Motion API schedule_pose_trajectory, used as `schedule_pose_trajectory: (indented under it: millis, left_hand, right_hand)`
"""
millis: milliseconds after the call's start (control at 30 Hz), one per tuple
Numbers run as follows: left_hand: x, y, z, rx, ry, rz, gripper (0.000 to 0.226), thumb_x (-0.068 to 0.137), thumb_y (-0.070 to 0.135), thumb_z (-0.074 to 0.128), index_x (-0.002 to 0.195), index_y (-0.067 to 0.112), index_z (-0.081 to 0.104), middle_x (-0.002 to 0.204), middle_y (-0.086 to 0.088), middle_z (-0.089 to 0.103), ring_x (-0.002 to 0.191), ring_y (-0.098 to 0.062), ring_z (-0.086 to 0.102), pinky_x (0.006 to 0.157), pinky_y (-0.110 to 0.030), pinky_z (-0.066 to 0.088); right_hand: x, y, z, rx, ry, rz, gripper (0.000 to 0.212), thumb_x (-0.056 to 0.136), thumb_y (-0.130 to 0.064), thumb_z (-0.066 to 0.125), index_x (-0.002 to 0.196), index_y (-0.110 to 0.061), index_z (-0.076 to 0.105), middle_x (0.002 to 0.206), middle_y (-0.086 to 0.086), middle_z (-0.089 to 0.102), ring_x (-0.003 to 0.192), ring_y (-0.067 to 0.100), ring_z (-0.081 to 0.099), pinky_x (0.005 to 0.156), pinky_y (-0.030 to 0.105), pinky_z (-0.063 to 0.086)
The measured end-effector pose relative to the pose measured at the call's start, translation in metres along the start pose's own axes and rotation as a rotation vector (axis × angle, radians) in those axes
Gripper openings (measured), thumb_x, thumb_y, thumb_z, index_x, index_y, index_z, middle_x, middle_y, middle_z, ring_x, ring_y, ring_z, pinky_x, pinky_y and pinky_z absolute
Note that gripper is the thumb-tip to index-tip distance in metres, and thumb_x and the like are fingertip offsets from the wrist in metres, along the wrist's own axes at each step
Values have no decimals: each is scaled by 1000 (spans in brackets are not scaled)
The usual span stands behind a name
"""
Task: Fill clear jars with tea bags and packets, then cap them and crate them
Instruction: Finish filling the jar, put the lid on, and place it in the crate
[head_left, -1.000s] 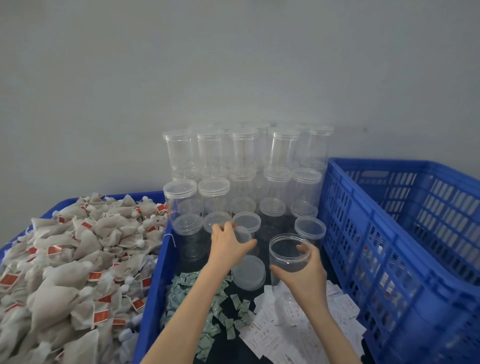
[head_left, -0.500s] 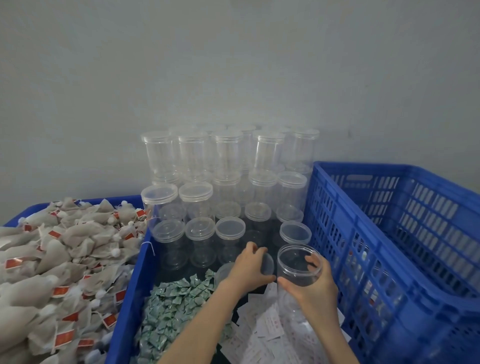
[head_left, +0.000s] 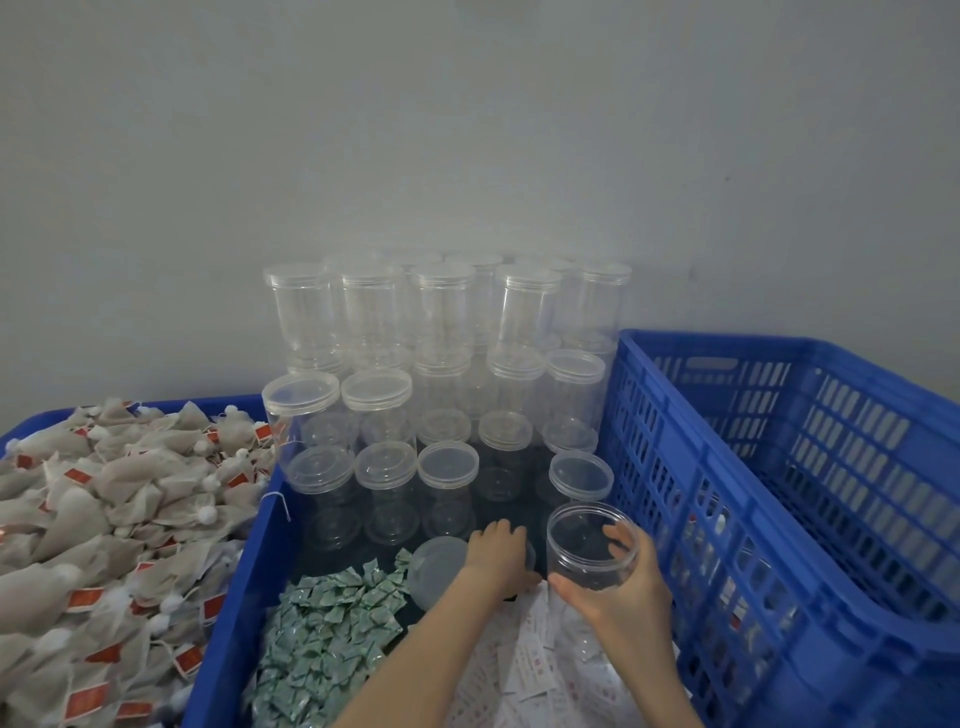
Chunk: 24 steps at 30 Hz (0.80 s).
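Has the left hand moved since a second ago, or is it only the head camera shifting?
Yes. The left hand was up at the front row of capped jars; now it is nearer the person, on the loose lid beside the green packets.
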<state>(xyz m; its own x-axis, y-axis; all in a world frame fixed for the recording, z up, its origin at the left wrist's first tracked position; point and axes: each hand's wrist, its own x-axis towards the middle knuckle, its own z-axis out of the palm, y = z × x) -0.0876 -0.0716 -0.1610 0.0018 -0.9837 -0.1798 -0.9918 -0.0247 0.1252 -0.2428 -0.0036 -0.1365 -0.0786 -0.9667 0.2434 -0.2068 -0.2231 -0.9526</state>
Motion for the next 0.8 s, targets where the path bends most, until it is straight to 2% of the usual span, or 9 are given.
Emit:
schedule_pose_trajectory:
  millis: [200, 400, 467, 533, 633, 733, 800]
  left_hand:
    - [-4, -3, 0, 36, 21, 35, 58, 96, 38, 48, 145, 13, 34, 149, -13, 33, 140, -29, 27, 115, -45, 23]
    - [-34, -16, -28, -114, 68, 93, 41, 93, 36, 53, 129, 16, 54, 128, -7, 51, 117, -26, 52, 95, -41, 45]
    - [-51, -26, -44, -187, 92, 84, 38, 92, 33, 55, 127, 19, 55, 126, -5, 54, 113, -25, 55, 91, -39, 47]
    - [-68, -41, -62, -255, 98, 74, 33, 93, 30, 57, 125, 21, 56, 124, -3, 60, 109, -22, 59, 89, -37, 48]
    - [-93, -69, -93, -255, 106, 58, 34, 93, 27, 58, 127, 23, 57, 122, -2, 64, 107, -19, 61, 93, -37, 49]
    - [-114, -97, -123, -235, 170, 14, 39, 95, 27, 57, 133, 21, 53, 124, -2, 64, 106, -16, 60, 95, -32, 47]
    - [-127, -119, -137, -253, 236, -29, 38, 96, 29, 55, 134, 20, 53, 125, -1, 64, 105, -12, 59, 94, -28, 44]
  right_hand:
    - [-4, -4, 7, 0, -45, -3, 85, 54, -17, 97, 120, -35, 47, 113, -24, 55, 101, -10, 51, 78, 11, 39]
    - [-9, -11, 18, 6, -77, -26, 85, 54, -16, 97, 121, -33, 48, 113, -24, 55, 101, -14, 51, 78, 9, 39]
    - [-12, -16, 23, 18, -99, -34, 82, 54, -16, 97, 118, -36, 49, 112, -24, 56, 101, -13, 52, 78, 9, 40]
    - [-15, -23, 30, 37, -137, -42, 81, 54, -14, 97, 118, -35, 50, 114, -20, 58, 105, -6, 55, 83, 12, 41]
    - [-23, -36, 47, 39, -195, -55, 84, 53, -14, 97, 119, -34, 50, 114, -17, 59, 106, 1, 57, 86, 20, 44]
    - [-32, -47, 69, 38, -265, -53, 79, 55, -17, 96, 112, -42, 47, 113, -20, 57, 105, 4, 56, 77, 9, 40]
    - [-39, -55, 86, 32, -322, -53, 80, 57, -22, 95, 115, -42, 45, 114, -24, 54, 107, 4, 54, 75, 7, 39]
